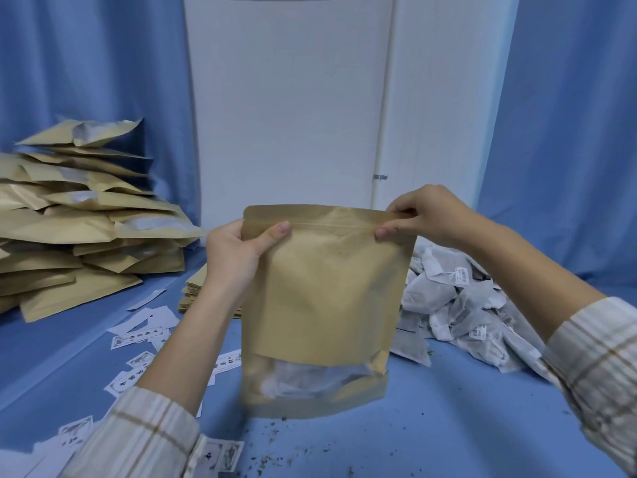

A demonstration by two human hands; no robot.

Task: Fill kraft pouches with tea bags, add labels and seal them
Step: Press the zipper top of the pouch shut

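A kraft pouch (324, 298) stands upright in the middle, its base near the blue surface, with tea bags showing through the clear window low on its front. My left hand (238, 257) grips the pouch's top left corner, thumb across the zip strip. At the top right corner, my right hand (424, 215) pinches the same strip between thumb and fingers. The pouch's mouth looks pressed flat.
A tall heap of filled kraft pouches (79, 219) lies at the left. Loose paper labels (138, 343) are scattered on the blue surface (448, 426) at the lower left. A pile of white tea bags (458, 305) sits at the right. Flat empty pouches (193, 291) lie behind my left hand.
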